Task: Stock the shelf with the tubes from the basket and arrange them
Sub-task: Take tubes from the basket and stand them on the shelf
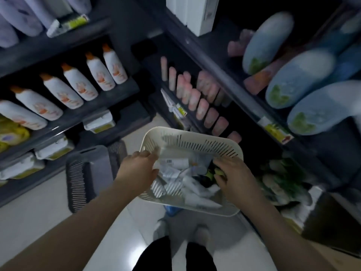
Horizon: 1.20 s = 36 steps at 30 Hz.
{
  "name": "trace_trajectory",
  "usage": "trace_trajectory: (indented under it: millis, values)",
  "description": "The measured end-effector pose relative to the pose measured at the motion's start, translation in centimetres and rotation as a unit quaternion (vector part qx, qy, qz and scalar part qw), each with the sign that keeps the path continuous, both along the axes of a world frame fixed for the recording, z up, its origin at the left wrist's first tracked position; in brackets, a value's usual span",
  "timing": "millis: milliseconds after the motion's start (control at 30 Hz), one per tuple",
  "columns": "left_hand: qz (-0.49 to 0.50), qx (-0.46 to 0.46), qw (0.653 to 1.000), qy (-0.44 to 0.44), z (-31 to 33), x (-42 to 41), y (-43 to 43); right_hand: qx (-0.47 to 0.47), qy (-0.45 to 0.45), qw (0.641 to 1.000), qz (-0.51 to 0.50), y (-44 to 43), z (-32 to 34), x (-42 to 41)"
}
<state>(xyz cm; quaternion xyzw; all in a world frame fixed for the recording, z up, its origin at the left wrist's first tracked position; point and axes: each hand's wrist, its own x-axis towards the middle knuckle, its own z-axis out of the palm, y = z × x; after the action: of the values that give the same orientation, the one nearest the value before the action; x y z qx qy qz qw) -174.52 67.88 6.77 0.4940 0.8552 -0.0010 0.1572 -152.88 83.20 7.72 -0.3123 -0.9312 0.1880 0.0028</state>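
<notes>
A white slotted basket (pixel 187 142) is held low in front of the dark shelves, with several white tubes (pixel 192 187) piled inside. My left hand (pixel 137 169) grips the basket's left rim, fingers curled over the edge. My right hand (pixel 232 176) reaches into the right side of the basket, its fingers curled round a yellow-green tube (pixel 212 174) among the pile. A row of pink tubes (pixel 197 100) stands on the middle shelf (pixel 220 75) straight ahead, running from back left to front right. The picture is blurred by motion.
White bottles with orange caps (pixel 78 85) line the shelf at left. Pale blue bottles (pixel 298 79) fill the upper right shelf. A grey slotted basket (pixel 88 173) lies on the floor at left. Green and white packs (pixel 281 180) sit low at right. White floor tiles (pixel 125 231) lie below.
</notes>
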Motion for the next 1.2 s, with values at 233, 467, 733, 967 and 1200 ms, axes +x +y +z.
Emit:
trace_trajectory:
  millis: [233,467,733,967,1200]
  values:
    - [0.009,-0.091,0.995,-0.04,-9.4,0.4,1.3,-0.083,-0.07,0.994,0.012,2.1,-8.7,0.3]
    - [-0.043,-0.08,0.989,-0.116,-14.2,3.7,3.3,-0.145,-0.099,0.984,0.019,3.6,-12.0,1.4]
    - [-0.159,-0.113,0.954,-0.228,-16.7,8.7,8.1,-0.178,-0.116,0.977,0.02,4.6,-13.0,2.7]
    - [-0.209,-0.133,0.944,-0.219,-16.4,9.3,8.3,-0.175,-0.151,0.972,0.042,4.5,-14.8,3.2]
    - [-0.082,-0.01,0.984,-0.159,-15.9,4.6,7.1,-0.273,-0.247,0.929,0.026,4.9,-16.3,1.4]
